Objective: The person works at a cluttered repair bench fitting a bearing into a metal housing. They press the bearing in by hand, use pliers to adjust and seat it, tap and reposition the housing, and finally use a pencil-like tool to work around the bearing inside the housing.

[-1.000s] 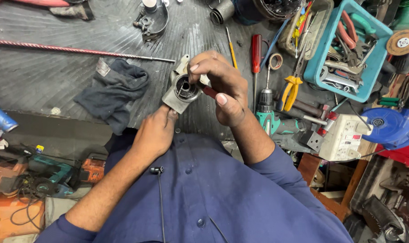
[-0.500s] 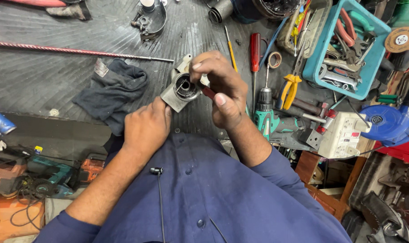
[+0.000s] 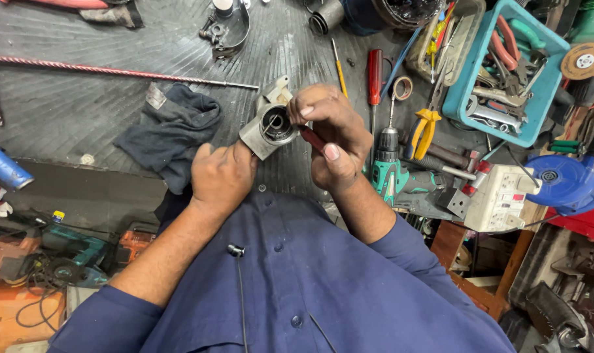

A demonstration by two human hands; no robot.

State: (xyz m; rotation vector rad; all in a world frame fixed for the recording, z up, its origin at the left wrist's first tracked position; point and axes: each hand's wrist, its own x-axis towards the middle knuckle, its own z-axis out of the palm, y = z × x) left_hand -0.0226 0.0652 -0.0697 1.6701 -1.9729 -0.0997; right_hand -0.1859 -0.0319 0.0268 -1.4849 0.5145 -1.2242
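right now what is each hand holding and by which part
Left hand grips the grey metal housing by its lower end. Right hand holds a red-handled tool by the handle, tip in the housing's round opening.

Your left hand grips a dull grey metal housing with a black ringed bore, and your right hand pinches a dark red tool handle. Left of your left hand lies a navy-black rag on a grey mat ribbed in fanning lines. Right of your right hand sit a teal-and-black drill, yellow-handled pliers, a red screwdriver and a turquoise bin. Your sleeves are dark blue.
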